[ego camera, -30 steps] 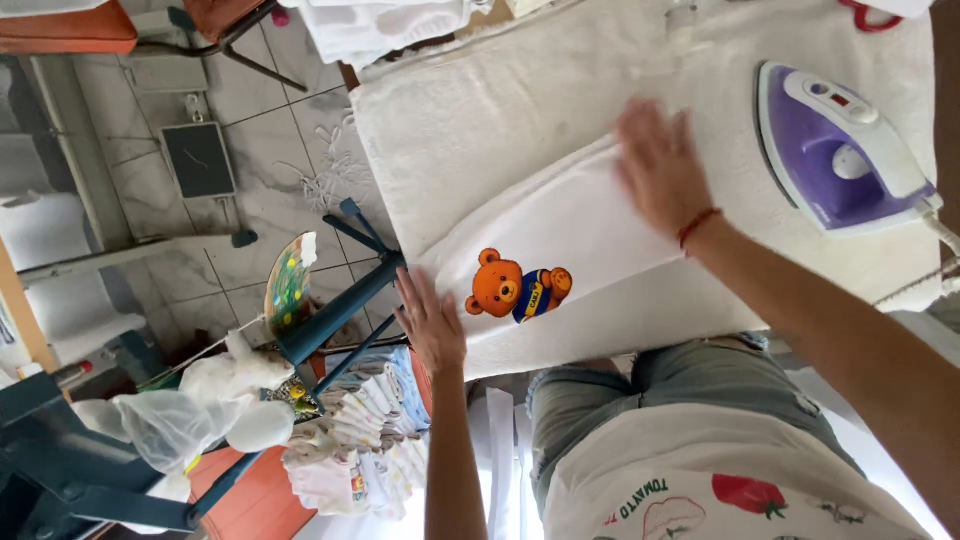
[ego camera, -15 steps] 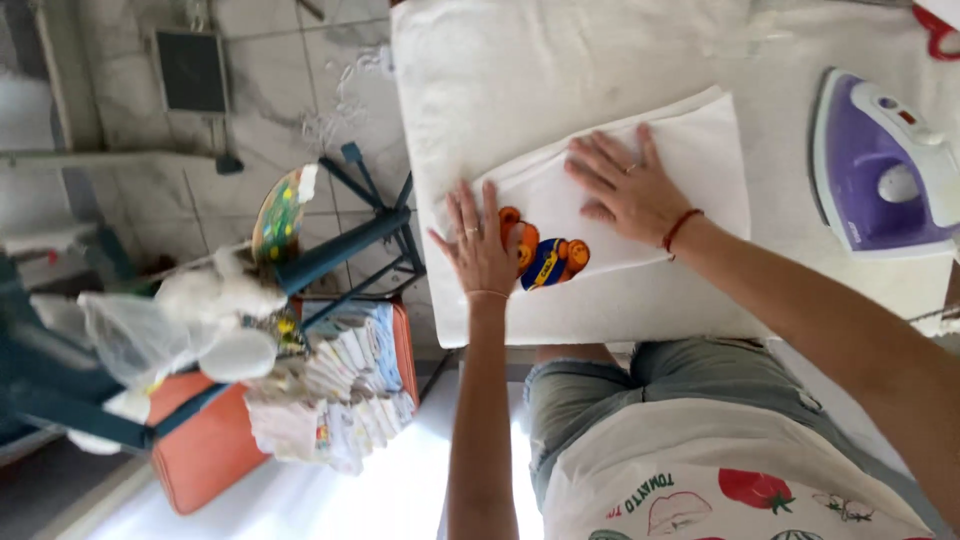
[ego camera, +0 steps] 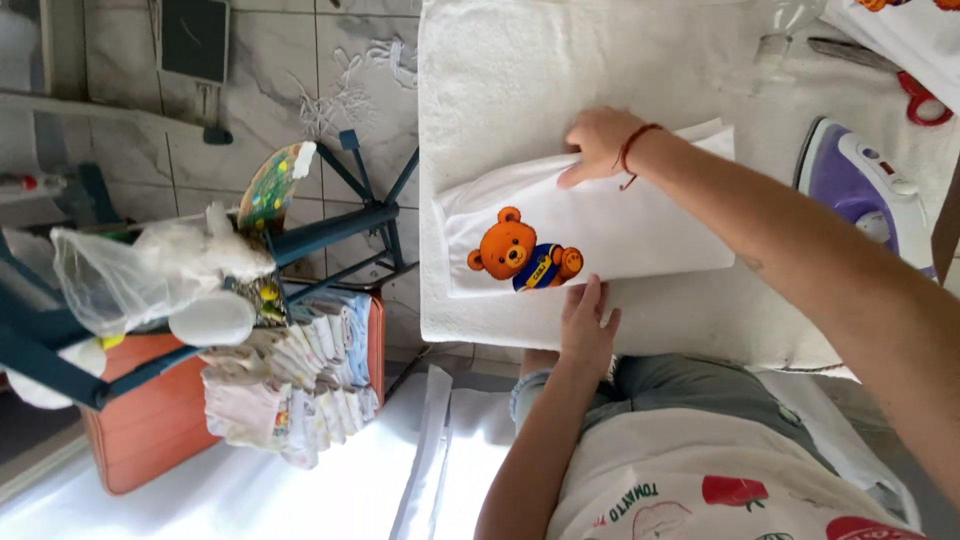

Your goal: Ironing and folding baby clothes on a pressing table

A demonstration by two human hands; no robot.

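So the folded white shirt point(ego camera: 600, 225) with the bear print point(ego camera: 522, 251) lies flat on the ironing board point(ego camera: 520, 70). Left hand point(ego camera: 586, 325) sits at the shirt's 6 o'clock edge, fingers spread flat, gripping nothing. Right hand point(ego camera: 598, 143) presses the 12 o'clock edge, fingers loosely curled on the fabric. Purple iron point(ego camera: 862, 195) is parked at 3 o'clock, red scissors point(ego camera: 918, 97) just past it.

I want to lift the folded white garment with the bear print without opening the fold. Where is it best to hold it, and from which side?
Probably the two long edges of the folded white garment, where the left hand and right hand already rest. It lies flat on the white padded board, so slide fingers under from near and far sides; the iron crowds one short end.
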